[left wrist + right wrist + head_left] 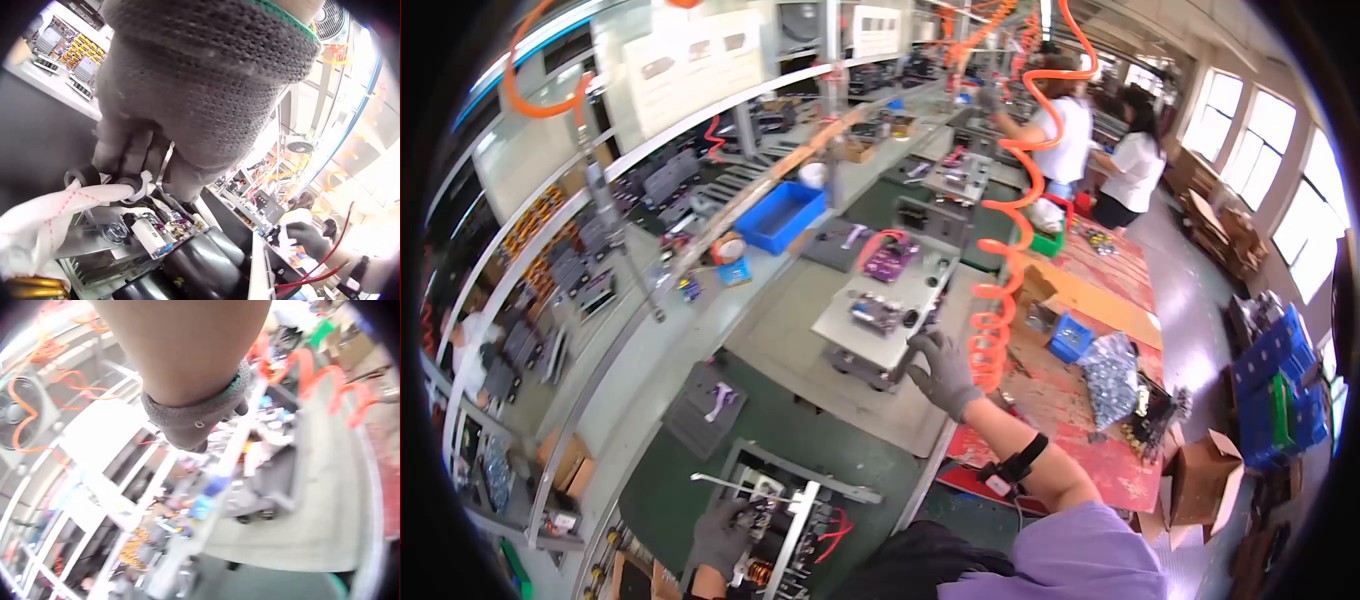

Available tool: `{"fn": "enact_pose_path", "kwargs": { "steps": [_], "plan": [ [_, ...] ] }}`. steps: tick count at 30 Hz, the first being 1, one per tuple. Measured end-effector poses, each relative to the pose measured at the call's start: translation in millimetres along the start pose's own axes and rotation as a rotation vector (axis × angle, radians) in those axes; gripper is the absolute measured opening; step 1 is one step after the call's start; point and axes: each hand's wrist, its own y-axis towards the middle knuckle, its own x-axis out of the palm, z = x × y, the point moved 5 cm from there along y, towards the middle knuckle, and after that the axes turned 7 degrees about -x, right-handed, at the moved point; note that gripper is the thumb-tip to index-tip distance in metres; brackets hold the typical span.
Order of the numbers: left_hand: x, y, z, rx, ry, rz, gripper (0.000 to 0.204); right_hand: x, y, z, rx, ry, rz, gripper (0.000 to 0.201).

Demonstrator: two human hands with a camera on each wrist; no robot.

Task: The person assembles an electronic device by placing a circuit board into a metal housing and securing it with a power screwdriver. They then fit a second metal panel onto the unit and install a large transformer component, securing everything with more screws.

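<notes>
In the head view my gloved left hand (722, 535) is over an electronics assembly in a grey metal frame (855, 488). The left wrist view has this hand (181, 112) with fingers curled down at a white-sleeved cable (81, 199), gripping near its end; the fingertips are partly hidden. A thin metal piece (167, 159) shows between fingers and thumb. Black cylinders (203, 265) lie below. My gloved right hand (945, 372) is raised with spread fingers beside a pale panel (850, 335) bearing circuit parts, and appears to hold nothing; the right wrist view (194, 431) is blurred.
A blue bin (782, 217) stands on the left ledge. A coiled orange hose (992, 340) hangs beside my right hand. Right of it, a red table (1120, 480) bears a small blue box (1070, 337) and a bag of parts (1110, 380). Two people stand farther back.
</notes>
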Motion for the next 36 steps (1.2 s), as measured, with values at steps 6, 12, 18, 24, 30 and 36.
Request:
{"fn": "enact_pose_path", "kwargs": {
  "steps": [6, 12, 18, 24, 30, 36],
  "plan": [
    [-65.9, -66.4, -1.8, -0.109, -0.064, 0.218, 0.023, -47.2, 188.1, -224.6, -0.631, 0.418, 0.081, 0.038],
    [-80.3, -154.7, -64.4, -0.420, 0.060, 0.475, 0.048, 78.4, 315.5, -328.5, -0.358, 0.501, 0.120, 0.053],
    [-21.7, -206.0, -95.1, -0.643, -0.088, 0.423, 0.092, 232.2, 446.4, -325.0, -0.055, 1.056, 0.082, 0.057],
    [-3.4, -200.4, -107.0, -0.881, -0.267, 0.332, 0.108, 120.1, 365.4, -374.8, -0.136, 1.734, -0.262, 0.021],
    [0.9, -189.8, -133.3, -0.685, -0.477, 0.566, 0.100, 18.1, 311.9, -292.4, -0.857, 1.172, 0.222, 0.032],
    [-29.0, -173.8, -114.9, -0.878, -0.346, 0.450, 0.083, 121.7, 119.0, -254.4, 0.317, 2.101, -0.220, 0.020]
  ]
}}
